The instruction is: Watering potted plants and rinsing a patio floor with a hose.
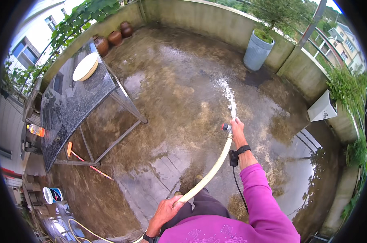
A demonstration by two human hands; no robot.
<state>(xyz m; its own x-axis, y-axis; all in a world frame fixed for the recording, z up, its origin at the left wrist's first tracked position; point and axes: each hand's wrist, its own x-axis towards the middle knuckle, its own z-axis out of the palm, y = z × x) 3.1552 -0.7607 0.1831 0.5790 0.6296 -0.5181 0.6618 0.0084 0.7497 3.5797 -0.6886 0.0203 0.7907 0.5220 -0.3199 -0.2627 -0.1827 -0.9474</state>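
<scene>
My right hand is closed around the outlet end of a pale yellow hose, by a valve with a red and black knob. Water sprays from that end onto the wet concrete floor. Lower down, my left hand grips the same hose in front of my legs. From there the hose runs behind my left wrist and lies in loops on the floor at the lower left. A strap with a black device sits on my right forearm, and a cable hangs from it.
A stone-topped table on a metal frame stands left, bearing a pale basin and a bottle. Near it are an orange-headed pole, a white bucket and brown jars. A blue-grey planter and white planter stand along the wall.
</scene>
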